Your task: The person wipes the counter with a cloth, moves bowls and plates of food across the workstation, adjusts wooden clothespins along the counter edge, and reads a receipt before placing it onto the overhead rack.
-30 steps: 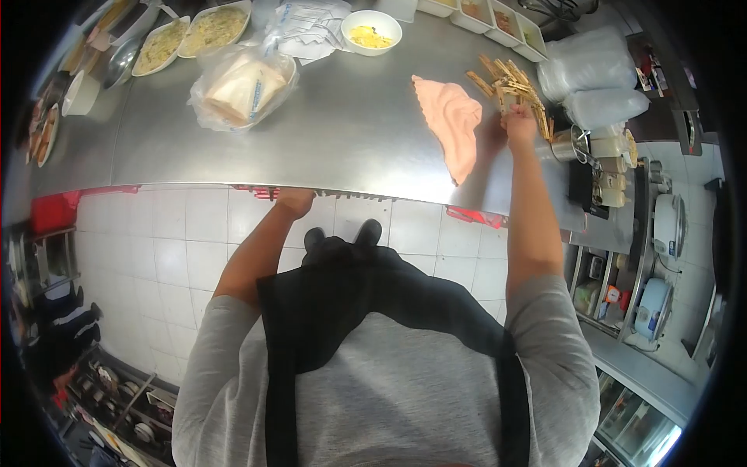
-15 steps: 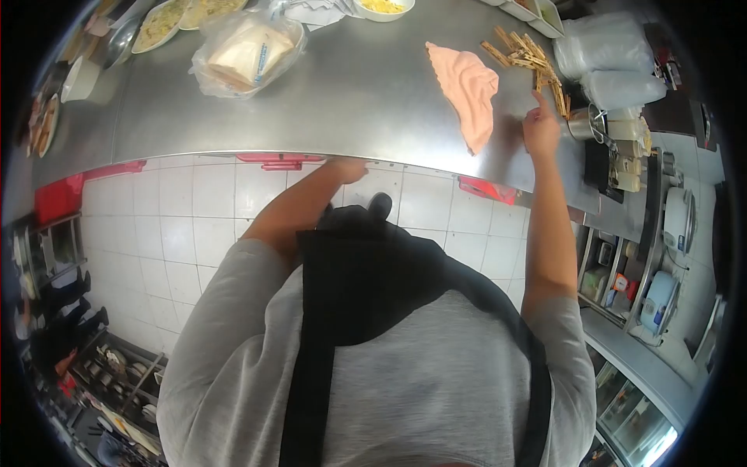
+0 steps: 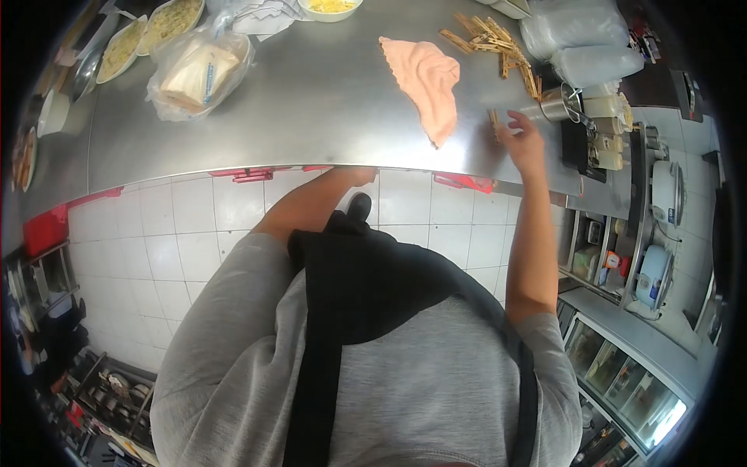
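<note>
Over the right part of the steel counter [image 3: 311, 117], my right hand [image 3: 523, 144] hovers with its fingers apart. Beside its fingertips lie one or two wooden clothespins [image 3: 493, 121]; whether the fingers touch them is unclear. A loose pile of similar wooden clothespins [image 3: 498, 43] lies farther back. Left of the hand rests a crumpled peach cloth [image 3: 426, 86]. My left hand [image 3: 356, 176] is low at the counter's front edge, its fingers mostly hidden.
A metal cup [image 3: 554, 105], plastic-wrapped stacks [image 3: 576, 29] and bottles [image 3: 609, 144] stand on the right. Bagged bread [image 3: 198, 74], a bowl of yellow food [image 3: 331, 8] and filled dishes [image 3: 173, 22] are at the back left. Red drawers [image 3: 253, 176] sit under the edge.
My right hand has drawn back from the pile toward the counter's front, and one or two clothespins now lie apart beside it. The camera view has shifted slightly. My left hand stays at the edge.
</note>
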The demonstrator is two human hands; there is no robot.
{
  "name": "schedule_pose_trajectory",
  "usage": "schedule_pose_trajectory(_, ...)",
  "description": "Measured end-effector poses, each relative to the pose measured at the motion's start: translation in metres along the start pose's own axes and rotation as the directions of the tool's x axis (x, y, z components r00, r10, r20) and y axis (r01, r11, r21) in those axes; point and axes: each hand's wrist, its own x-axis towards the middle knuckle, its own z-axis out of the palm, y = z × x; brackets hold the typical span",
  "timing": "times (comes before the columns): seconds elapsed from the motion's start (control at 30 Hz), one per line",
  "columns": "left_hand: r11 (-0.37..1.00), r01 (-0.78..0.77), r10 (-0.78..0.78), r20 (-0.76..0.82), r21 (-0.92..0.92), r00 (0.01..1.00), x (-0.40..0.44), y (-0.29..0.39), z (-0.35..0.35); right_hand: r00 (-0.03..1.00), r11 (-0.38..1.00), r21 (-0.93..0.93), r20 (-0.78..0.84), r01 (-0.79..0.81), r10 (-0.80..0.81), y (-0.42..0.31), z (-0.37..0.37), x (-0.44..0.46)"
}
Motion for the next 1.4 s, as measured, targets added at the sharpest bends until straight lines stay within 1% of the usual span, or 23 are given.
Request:
schedule_pose_trajectory(0.1,1.000,0.008,-0.009,0.072,0.021,0.997,0.000,-0.002,0.009,0.975,0.969,-0.120,-0.025,0.216,-0.220,-0.007,0.021,0.004)
schedule_pose_trajectory(0.2,0.999,0.009,-0.014,0.129,0.041,0.992,-0.005,-0.003,0.012,0.996,0.961,0.265,-0.005,0.084,-0.086,-0.025,0.016,-0.002)
schedule_pose_trajectory(0.3,0.999,0.005,-0.014,0.175,0.051,0.984,-0.006,-0.005,0.014,0.969,0.791,0.612,0.181,0.021,-0.166,-0.050,-0.012,-0.040)
schedule_pose_trajectory(0.33,0.999,0.002,-0.011,0.185,0.053,0.983,-0.005,-0.005,0.015,0.936,0.721,0.682,0.320,-0.120,-0.147,-0.059,-0.016,-0.062)
schedule_pose_trajectory(0.37,0.998,-0.003,-0.009,0.194,0.058,0.981,-0.005,-0.006,0.016,0.880,0.640,0.721,0.452,-0.265,-0.145,-0.067,-0.019,-0.082)
schedule_pose_trajectory(0.4,0.998,-0.009,-0.004,0.198,0.064,0.980,-0.004,-0.006,0.016,0.737,0.565,0.742,0.597,-0.359,-0.315,-0.067,-0.018,-0.096)
schedule_pose_trajectory(0.43,0.998,-0.011,-0.003,0.206,0.067,0.978,-0.003,-0.007,0.017,0.607,0.609,0.652,0.725,-0.452,-0.326,-0.066,-0.017,-0.111)
schedule_pose_trajectory(0.47,0.998,-0.014,-0.001,0.211,0.069,0.977,-0.003,-0.007,0.018,0.492,0.718,0.545,0.810,-0.432,-0.319,-0.067,-0.017,-0.117)
schedule_pose_trajectory(0.53,0.997,-0.023,0.006,0.222,0.076,0.975,-0.003,-0.007,0.018,0.308,0.845,0.378,0.912,-0.377,-0.271,-0.045,0.000,-0.120)
schedule_pose_trajectory(0.63,0.996,-0.039,0.018,0.235,0.085,0.972,-0.004,-0.005,0.019,0.177,0.936,0.175,0.976,-0.305,-0.125,0.001,0.048,-0.117)
schedule_pose_trajectory(0.7,0.995,-0.047,0.024,0.250,0.089,0.968,-0.004,-0.003,0.020,0.253,0.881,0.188,0.964,-0.434,-0.081,0.010,0.088,-0.131)
schedule_pose_trajectory(0.73,0.995,-0.049,0.025,0.255,0.088,0.967,-0.005,-0.003,0.020,0.288,0.836,0.179,0.957,-0.519,-0.027,-0.002,0.100,-0.138)
schedule_pose_trajectory(0.8,0.995,-0.057,0.032,0.264,0.088,0.964,-0.004,-0.003,0.022,0.307,0.730,0.212,0.952,-0.650,-0.003,-0.010,0.135,-0.148)
schedule_pose_trajectory(0.87,0.994,-0.060,0.033,0.275,0.090,0.961,-0.001,-0.008,0.030,0.343,0.629,0.265,0.939,-0.731,0.002,-0.010,0.161,-0.152)
schedule_pose_trajectory(0.97,0.999,-0.021,0.009,0.288,0.040,0.958,0.002,-0.016,0.038,0.369,0.530,0.307,0.929,-0.790,0.012,-0.008,0.186,-0.151)
schedule_pose_trajectory(1.07,1.000,0.015,-0.020,0.261,0.022,0.965,0.001,-0.015,0.037,0.428,0.492,0.366,0.904,-0.790,0.015,-0.019,0.189,-0.147)
schedule_pose_trajectory(1.1,0.999,0.038,-0.036,0.259,-0.003,0.965,0.001,-0.014,0.036,0.415,0.481,0.361,0.910,-0.799,0.008,-0.015,0.195,-0.145)
schedule_pose_trajectory(1.2,0.970,0.179,-0.120,0.314,-0.167,0.942,-0.001,-0.004,0.026,0.419,0.645,0.330,0.908,-0.689,-0.018,-0.001,0.214,-0.144)
schedule_pose_trajectory(1.23,0.952,0.229,-0.154,0.332,-0.201,0.931,-0.007,0.008,0.012,0.401,0.858,0.144,0.913,-0.494,0.078,-0.015,0.201,-0.141)
schedule_pose_trajectory(1.27,0.931,0.279,-0.187,0.351,-0.234,0.917,-0.010,0.016,0.006,0.380,0.977,-0.060,0.915,-0.204,0.136,-0.047,0.169,-0.134)
schedule_pose_trajectory(1.3,0.954,0.224,-0.165,0.276,-0.197,0.947,-0.009,0.018,0.010,0.343,0.998,-0.050,0.939,0.047,0.031,-0.065,0.146,-0.130)
schedule_pose_trajectory(1.33,0.976,0.186,-0.163,0.188,-0.112,0.969,-0.003,0.013,0.020,0.277,0.954,-0.025,0.959,0.297,-0.061,-0.073,0.135,-0.127)
schedule_pose_trajectory(1.4,0.988,0.139,-0.140,0.013,0.064,0.990,0.003,0.004,0.041,0.078,0.917,0.339,0.929,0.212,-0.362,-0.059,0.116,-0.110)
